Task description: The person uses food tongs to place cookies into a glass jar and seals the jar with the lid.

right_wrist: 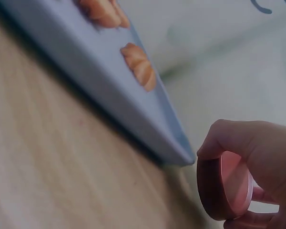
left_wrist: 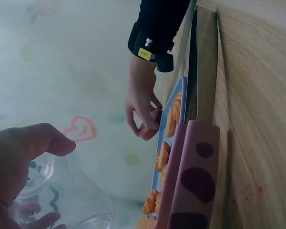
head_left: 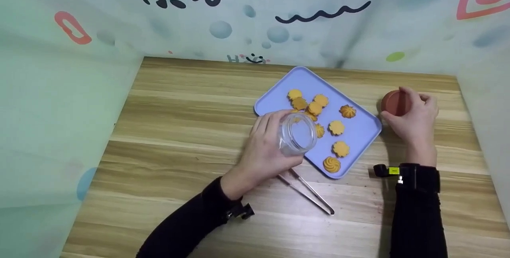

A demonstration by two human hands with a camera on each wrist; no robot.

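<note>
— What is held by the fingers?

— A clear jar [head_left: 297, 133] is gripped by the left hand [head_left: 265, 146] at centre frame, tilted with its open mouth turned toward the camera, over the near-left edge of the blue tray [head_left: 360, 130]. At right of the frame, a reddish-brown lid [head_left: 394, 102] is grasped on its edge by the curled fingers [right_wrist: 238, 138] of the right hand [head_left: 414, 120], just beside the tray's right corner, low over the counter [head_left: 179, 130].

— How far along is the work judged to be?

— The jar is seen uncapped, and nothing can be made out inside it. About ten orange cookies [head_left: 336, 127] are still spread on the tray, and the metal tongs [head_left: 308, 192] lie untouched on the counter below the tray. The opening is taken as done; the filling and the closing appear to be left.
</note>
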